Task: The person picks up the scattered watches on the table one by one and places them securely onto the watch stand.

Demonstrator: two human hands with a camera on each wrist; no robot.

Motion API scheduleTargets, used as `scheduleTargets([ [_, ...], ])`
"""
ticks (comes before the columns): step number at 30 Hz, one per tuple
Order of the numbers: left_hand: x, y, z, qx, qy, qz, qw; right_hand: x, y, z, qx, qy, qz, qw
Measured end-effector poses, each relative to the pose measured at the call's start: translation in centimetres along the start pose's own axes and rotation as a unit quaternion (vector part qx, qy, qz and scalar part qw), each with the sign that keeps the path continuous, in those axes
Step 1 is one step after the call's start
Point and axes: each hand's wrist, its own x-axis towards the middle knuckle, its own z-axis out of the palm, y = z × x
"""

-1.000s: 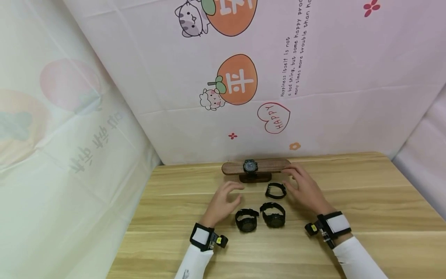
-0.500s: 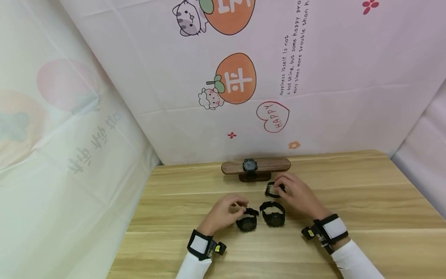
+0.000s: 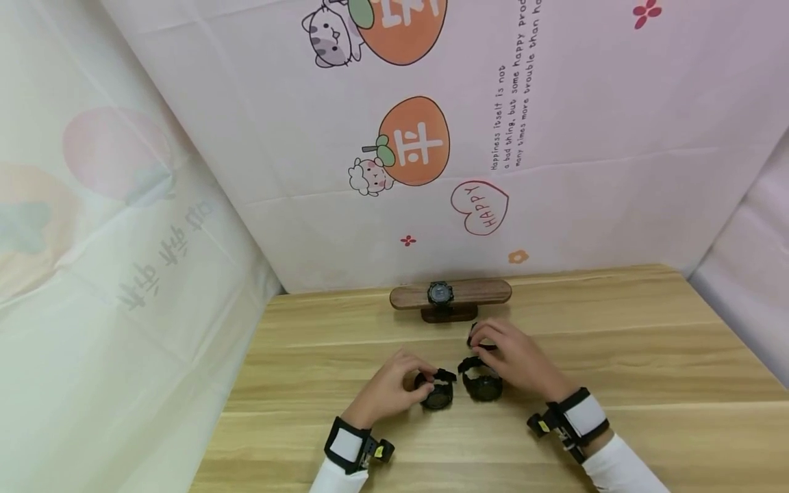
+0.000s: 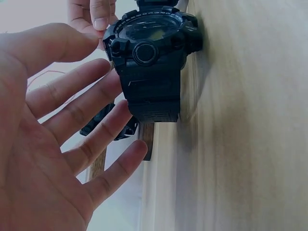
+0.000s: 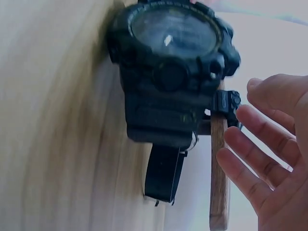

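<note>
My left hand (image 3: pixel 388 389) (image 4: pixel 53 130) is at the left black watch (image 3: pixel 439 398) (image 4: pixel 151 84), thumb and fingers beside its strap; contact is unclear and no grip shows. Over the larger black watch (image 3: pixel 485 389) (image 5: pixel 161 103) hovers my right hand (image 3: pixel 519 359) (image 5: pixel 284 144), its relaxed fingers apart from that watch in the right wrist view. A thin black band (image 3: pixel 473 337) (image 5: pixel 162 173) lies farther back, partly hidden behind the right fingers. The wooden stand (image 3: pixel 487 292) (image 5: pixel 219 178) bears another watch (image 3: pixel 440 294) (image 5: pixel 225 102) near its middle.
The wooden table (image 3: pixel 296 383) meets a white printed cloth (image 3: pixel 308 239) just behind the stand. Another cloth (image 3: pixel 185 287) hangs along the left side.
The left hand has moved down and right to the left watch. My right hand has come from the stand's right end, past the thin band, toward the larger watch.
</note>
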Motion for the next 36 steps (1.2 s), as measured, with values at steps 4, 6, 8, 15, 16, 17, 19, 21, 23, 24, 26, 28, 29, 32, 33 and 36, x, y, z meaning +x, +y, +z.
scheduleTargets([
  [4, -0.5, 0.0, 0.1, 0.010, -0.002, -0.010, 0.9999, -0.1, -0.5, 0.5, -0.003, 0.005, -0.023, 0.9997],
  [6, -0.7, -0.1, 0.2, 0.016, -0.002, -0.014, 0.9998, -0.2, -0.8, 0.7, 0.001, 0.002, -0.028, 0.9996],
  [8, -0.8, -0.2, 0.2, 0.022, -0.001, -0.015, 0.9997, -0.3, -1.1, 0.9, 0.004, -0.003, -0.030, 0.9995],
  [15, -1.1, -0.2, 0.2, 0.029, -0.014, -0.020, 0.9993, -0.4, -1.9, 1.6, 0.014, -0.013, -0.041, 0.9990],
  [16, -1.2, -0.2, 0.3, 0.029, -0.019, -0.022, 0.9992, -0.4, -2.0, 1.7, 0.017, -0.015, -0.041, 0.9989],
  [17, -1.3, -0.2, 0.3, 0.028, -0.023, -0.025, 0.9990, -0.4, -2.1, 1.8, 0.018, -0.017, -0.043, 0.9988],
  [19, -1.4, -0.2, 0.4, 0.025, -0.029, -0.031, 0.9988, -0.5, -2.3, 2.0, 0.020, -0.023, -0.047, 0.9985],
  [21, -1.5, -0.3, 0.5, 0.014, -0.030, -0.038, 0.9987, -0.5, -2.5, 2.1, 0.024, -0.028, -0.048, 0.9982],
  [23, -1.5, -0.3, 0.6, 0.008, -0.024, -0.038, 0.9990, -0.6, -2.7, 2.3, 0.025, -0.030, -0.051, 0.9980],
  [24, -1.6, -0.4, 0.7, 0.006, -0.022, -0.037, 0.9991, -0.6, -2.7, 2.3, 0.025, -0.031, -0.052, 0.9979],
  [26, -1.6, -0.4, 0.8, 0.005, -0.017, -0.033, 0.9993, -0.6, -2.9, 2.4, 0.028, -0.028, -0.056, 0.9976],
  [28, -1.6, -0.5, 0.9, 0.006, -0.013, -0.027, 0.9995, -0.7, -3.0, 2.5, 0.029, -0.030, -0.057, 0.9975],
  [29, -1.6, -0.5, 0.9, 0.007, -0.012, -0.025, 0.9996, -0.7, -3.0, 2.5, 0.028, -0.031, -0.058, 0.9975],
  [32, -1.5, -0.6, 1.0, 0.006, -0.012, -0.022, 0.9997, -0.8, -3.0, 2.6, 0.028, -0.033, -0.056, 0.9975],
  [33, -1.5, -0.6, 1.1, 0.002, -0.013, -0.023, 0.9996, -0.8, -3.0, 2.6, 0.027, -0.033, -0.056, 0.9975],
  [36, -1.4, -0.6, 1.1, -0.009, -0.014, -0.026, 0.9995, -0.9, -3.0, 2.7, 0.029, -0.030, -0.061, 0.9973],
])
